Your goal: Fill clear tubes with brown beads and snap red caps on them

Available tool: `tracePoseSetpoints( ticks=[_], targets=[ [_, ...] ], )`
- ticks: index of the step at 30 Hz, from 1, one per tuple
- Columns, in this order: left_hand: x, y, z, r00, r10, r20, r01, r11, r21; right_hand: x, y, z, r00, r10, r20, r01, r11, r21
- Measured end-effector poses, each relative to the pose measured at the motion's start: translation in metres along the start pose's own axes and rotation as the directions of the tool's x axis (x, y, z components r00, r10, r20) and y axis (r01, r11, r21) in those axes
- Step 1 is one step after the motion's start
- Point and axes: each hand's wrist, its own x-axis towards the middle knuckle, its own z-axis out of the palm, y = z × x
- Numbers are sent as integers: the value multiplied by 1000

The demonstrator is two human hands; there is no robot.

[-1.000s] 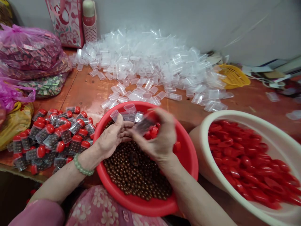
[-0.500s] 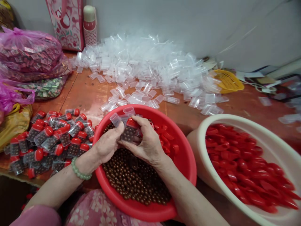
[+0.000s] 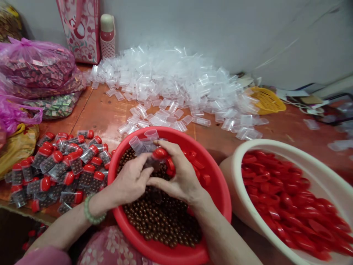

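Note:
My left hand (image 3: 132,180) is closed around the clear body of a small container with a red cap (image 3: 160,153); the fingers hide much of it. My right hand (image 3: 182,173) curves around the capped end, thumb and fingers apart, its index finger close over the cap. Both hands are above a red basin (image 3: 224,191) holding brown beads (image 3: 162,221). Empty clear containers (image 3: 136,143) rest against the basin's far inner side. Red caps (image 3: 205,179) lie inside it at the right, partly behind my right hand.
Filled red-capped containers (image 3: 68,162) are heaped at left. A mound of clear empties (image 3: 176,81) lies against the wall. At right stands a cream tub (image 3: 237,176) of red pieces (image 3: 292,202). Also there are a yellow basket (image 3: 267,99), a flask (image 3: 107,36) and plastic bags (image 3: 35,66).
My left hand has moved from beside the empties to grip the capped container's body. The right thumb has come away from it. The view has tilted up slightly.

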Motion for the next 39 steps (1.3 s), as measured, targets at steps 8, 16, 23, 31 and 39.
tracePoseSetpoints(
  ticks=[8, 16, 23, 31, 39],
  targets=[
    [5, 14, -13, 1000, -4, -12, 2, 987, -159, -5, -1, -2, 990, 86, -109, -95, 993, -77],
    [11, 7, -20, 999, -19, 49, 27, 982, -184, -5, 5, -2, 988, 115, -107, -118, 993, -25],
    [10, 3, -18, 983, -86, 165, 142, 918, -369, 2, 5, -7, 922, 384, -53, -349, 882, 317],
    [10, -2, -24, 959, -167, 229, 263, 823, -503, 11, 10, -7, 844, 536, 24, -488, 750, 446],
    [12, -3, -26, 952, -182, 248, 293, 780, -553, 7, 14, -4, 850, 525, 37, -485, 753, 446]
  ],
)
